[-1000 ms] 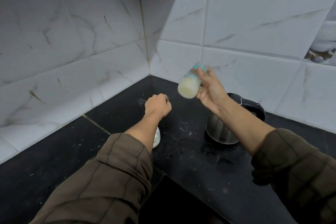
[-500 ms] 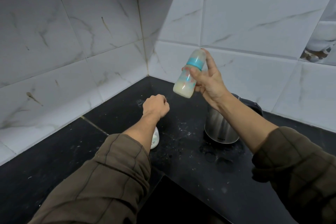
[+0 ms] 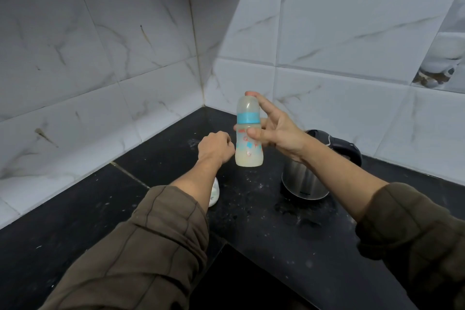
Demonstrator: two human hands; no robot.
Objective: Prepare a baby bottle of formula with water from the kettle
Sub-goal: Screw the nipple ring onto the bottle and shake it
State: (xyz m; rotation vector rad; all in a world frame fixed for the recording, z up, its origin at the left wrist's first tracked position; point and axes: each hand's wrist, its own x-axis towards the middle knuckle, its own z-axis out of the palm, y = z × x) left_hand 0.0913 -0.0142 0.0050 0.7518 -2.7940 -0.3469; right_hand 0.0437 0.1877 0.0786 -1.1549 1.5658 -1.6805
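My right hand [image 3: 276,131] holds the baby bottle [image 3: 248,145] upright above the black counter, thumb across its body and a finger on its cap. The bottle has a blue ring, a cloudy cap and pale milky liquid in its lower part. My left hand [image 3: 216,147] is a closed fist just left of the bottle, holding nothing that I can see. The steel kettle [image 3: 305,178] with a black handle stands on the counter to the right, partly behind my right forearm.
A small white container [image 3: 214,194] stands on the black counter [image 3: 75,209], mostly hidden behind my left forearm. White powder specks lie scattered on the counter near the corner. Marble-look tiled walls [image 3: 125,58] close off the left and back, with a wooden cabinet above.
The bottle has gone from tilted and blurred to upright and lower, close beside my left fist. My left hand has stayed in place.
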